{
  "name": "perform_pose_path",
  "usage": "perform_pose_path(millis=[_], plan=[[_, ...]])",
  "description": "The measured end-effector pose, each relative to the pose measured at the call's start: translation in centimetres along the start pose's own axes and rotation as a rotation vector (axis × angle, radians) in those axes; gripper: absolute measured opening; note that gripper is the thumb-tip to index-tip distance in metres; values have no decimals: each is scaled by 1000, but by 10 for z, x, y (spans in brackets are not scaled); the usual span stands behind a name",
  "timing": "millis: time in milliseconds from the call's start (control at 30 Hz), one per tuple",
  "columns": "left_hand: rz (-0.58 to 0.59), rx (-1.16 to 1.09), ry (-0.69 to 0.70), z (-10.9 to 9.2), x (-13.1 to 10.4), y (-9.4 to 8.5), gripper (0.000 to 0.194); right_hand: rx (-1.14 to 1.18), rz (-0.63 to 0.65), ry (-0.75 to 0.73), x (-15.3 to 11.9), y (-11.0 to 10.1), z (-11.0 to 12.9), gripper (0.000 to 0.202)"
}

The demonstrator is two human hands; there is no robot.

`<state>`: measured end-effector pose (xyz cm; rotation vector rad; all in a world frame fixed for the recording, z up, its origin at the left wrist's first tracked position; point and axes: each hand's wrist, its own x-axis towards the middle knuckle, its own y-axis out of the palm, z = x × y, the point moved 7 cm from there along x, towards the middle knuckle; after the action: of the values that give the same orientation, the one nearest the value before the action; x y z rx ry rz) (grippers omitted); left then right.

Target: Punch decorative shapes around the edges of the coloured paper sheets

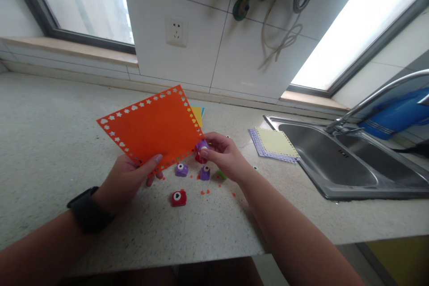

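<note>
Pinching the orange sheet (150,129) by its near edge, my left fingers (150,166) hold it above the worktop (50,143), its long axis slanting away to the right. My right fingers (213,157) are closed around a small purple punch (202,145) at the sheet's near right corner, so that corner lies just to their left. Below sit a red punch (178,198) and green bit (221,174).

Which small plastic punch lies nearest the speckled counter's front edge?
The red plastic punch, with a dark heart on its white button; two purple plastic punches lie farther back.
</note>
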<state>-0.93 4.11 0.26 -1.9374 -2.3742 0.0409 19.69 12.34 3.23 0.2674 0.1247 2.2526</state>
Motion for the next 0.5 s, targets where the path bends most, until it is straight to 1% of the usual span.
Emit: perform_pose_path(millis=[167,267,367,433,500], plan=[[13,38,9,-4,-1,1,28,-23,11,-17,0,1,3,33],[28,12,4,-1,0,0,26,-32,16,-23,0,2,4,33],[36,-36,0,3,2,0,23,-91,8,-30,-1,2,7,32],[32,-69,17,3,3,0,20,-176,6,-76,-3,2,12,32],[-4,-134,34,0,4,0,14,-306,1,-175,-6,4,23,32]])
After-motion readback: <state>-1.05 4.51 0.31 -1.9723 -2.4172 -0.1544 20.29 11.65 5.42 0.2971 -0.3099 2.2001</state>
